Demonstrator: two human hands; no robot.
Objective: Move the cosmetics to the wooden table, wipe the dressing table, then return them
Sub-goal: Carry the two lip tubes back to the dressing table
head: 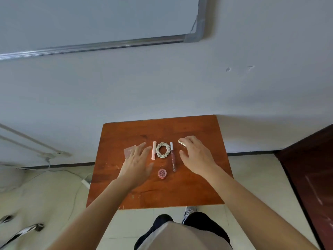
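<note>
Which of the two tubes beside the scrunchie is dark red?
The lip gloss tube right of the scrunchie, white-capped; the left tube is pale pink.
</note>
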